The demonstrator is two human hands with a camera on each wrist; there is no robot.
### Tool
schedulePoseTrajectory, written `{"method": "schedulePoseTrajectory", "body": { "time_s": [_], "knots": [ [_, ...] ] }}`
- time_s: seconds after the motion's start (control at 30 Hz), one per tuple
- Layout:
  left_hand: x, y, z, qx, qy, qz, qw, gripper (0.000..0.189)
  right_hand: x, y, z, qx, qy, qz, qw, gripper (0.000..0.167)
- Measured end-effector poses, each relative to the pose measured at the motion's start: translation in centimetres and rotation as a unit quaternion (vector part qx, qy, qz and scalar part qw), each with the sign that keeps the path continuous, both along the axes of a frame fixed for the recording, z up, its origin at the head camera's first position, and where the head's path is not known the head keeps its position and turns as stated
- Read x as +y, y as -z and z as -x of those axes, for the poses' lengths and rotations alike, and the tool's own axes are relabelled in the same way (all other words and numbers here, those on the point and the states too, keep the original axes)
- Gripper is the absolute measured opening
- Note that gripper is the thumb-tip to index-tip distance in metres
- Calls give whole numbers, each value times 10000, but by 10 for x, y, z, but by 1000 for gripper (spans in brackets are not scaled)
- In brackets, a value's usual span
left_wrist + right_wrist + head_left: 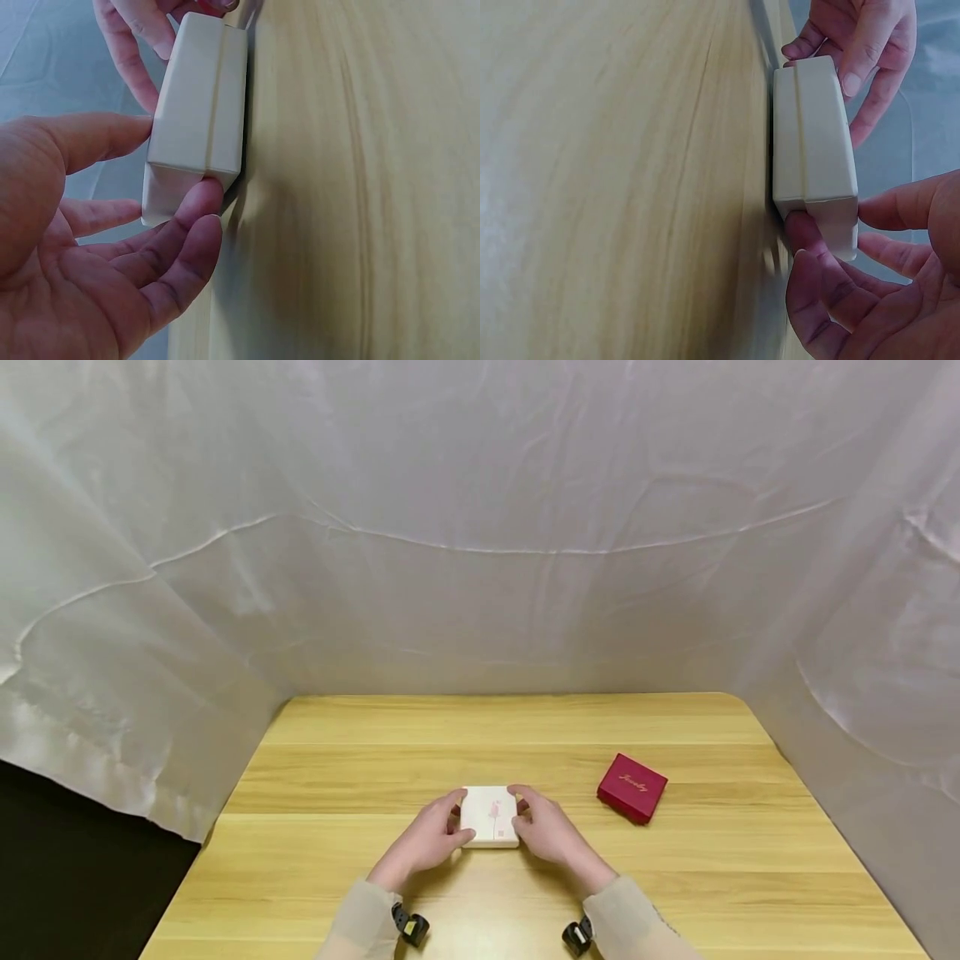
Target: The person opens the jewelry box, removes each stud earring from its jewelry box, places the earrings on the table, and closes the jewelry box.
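A small white lidded box [488, 816] with a pink printed figure on its top sits at the middle of the wooden table. My left hand [432, 832] holds its left side, thumb at the near corner and index finger at the far one. On the opposite side my right hand [547, 827] grips it the same way. A seam between lid and base runs round the white box [196, 94] in the left wrist view, and the lid looks shut. In the right wrist view, fingertips touch the white box [814, 135] near this seam. Its underside is hidden.
A dark red box [633, 787] with gold lettering lies turned at an angle, to the right of my right hand. Pale grey cloth [510, 610] hangs behind the wooden table [337, 768] and along its sides. A dark area [67, 868] shows beyond the left edge.
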State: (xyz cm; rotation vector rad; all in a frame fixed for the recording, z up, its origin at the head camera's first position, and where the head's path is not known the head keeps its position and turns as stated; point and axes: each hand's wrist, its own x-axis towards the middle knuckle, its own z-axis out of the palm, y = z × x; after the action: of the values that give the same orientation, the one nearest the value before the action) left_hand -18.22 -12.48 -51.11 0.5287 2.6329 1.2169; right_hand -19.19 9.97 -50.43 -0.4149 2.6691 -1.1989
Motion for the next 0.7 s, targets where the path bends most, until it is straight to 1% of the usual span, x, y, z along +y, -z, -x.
{"method": "schedulePoseTrajectory", "body": {
  "time_s": [0.13, 0.3, 0.5, 0.7],
  "knots": [
    [0, 1, -2, 18, 14, 2, 10000, 64, 0, 2, -1, 107, -17, -47, 9999, 47],
    [0, 2, -3, 92, 24, 30, 10000, 64, 0, 3, -3, 124, -15, -46, 9999, 46],
    [0, 2, -5, 76, 34, -32, 10000, 64, 1, 3, -5, 102, -33, -38, 9999, 46],
    [0, 2, -5, 64, 45, -64, 9999, 64, 2, 5, -5, 151, -45, -42, 9999, 46]
  ]
}}
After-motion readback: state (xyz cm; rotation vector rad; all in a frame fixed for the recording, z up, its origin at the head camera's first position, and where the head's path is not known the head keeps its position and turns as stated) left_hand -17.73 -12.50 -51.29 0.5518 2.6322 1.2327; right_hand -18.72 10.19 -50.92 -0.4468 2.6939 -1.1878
